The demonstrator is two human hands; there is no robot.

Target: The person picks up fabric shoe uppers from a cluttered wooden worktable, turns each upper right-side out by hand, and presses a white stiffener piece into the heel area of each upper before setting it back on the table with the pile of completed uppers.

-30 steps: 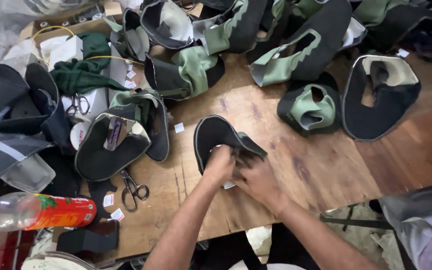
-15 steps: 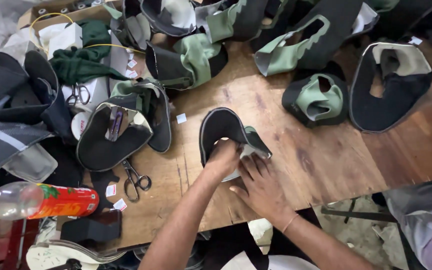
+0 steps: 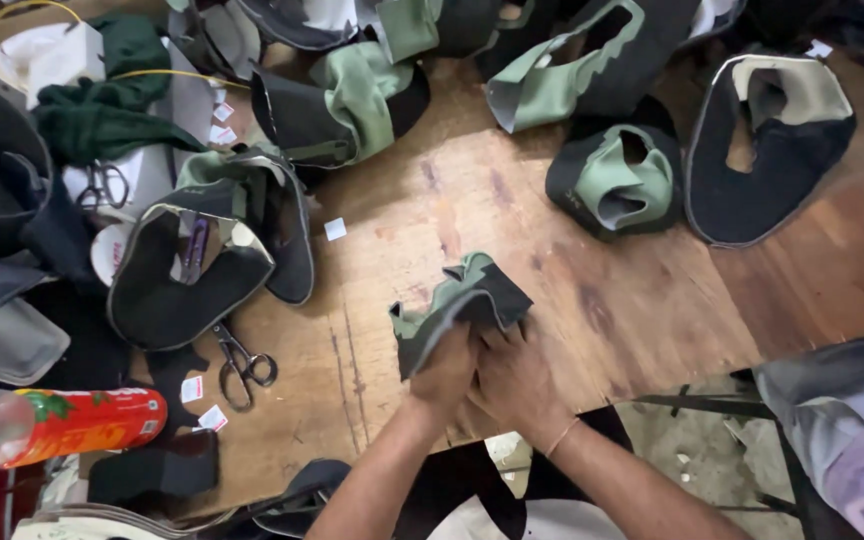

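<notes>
Worn wooden planks make up the surface (image 3: 592, 300), scratched and stained, its near edge just in front of the person.

Both hands meet a little in from that edge. The left hand (image 3: 447, 372) and the right hand (image 3: 517, 385) touch each other, and each grip is pressed together on the lower part of a folded shoe upper (image 3: 457, 300), black outside with a pale green lining. The piece is bunched and lifted above the surface, rising up and away from the hands.

Left of the folded shoe upper, a pair of scissors (image 3: 242, 362) lies flat near small white stickers (image 3: 192, 388). Further left at the near edge lies a plastic bottle (image 3: 62, 428) with a red and orange label, on its side.

Beyond the scissors sits a black upper with a grey rim (image 3: 177, 290). A small white tag (image 3: 335, 229) lies between it and the folded shoe upper.

Far beyond the folded shoe upper, more black and green uppers (image 3: 617, 180) crowd the back of the surface, and a dark green cloth (image 3: 102, 110) lies at the far left.
</notes>
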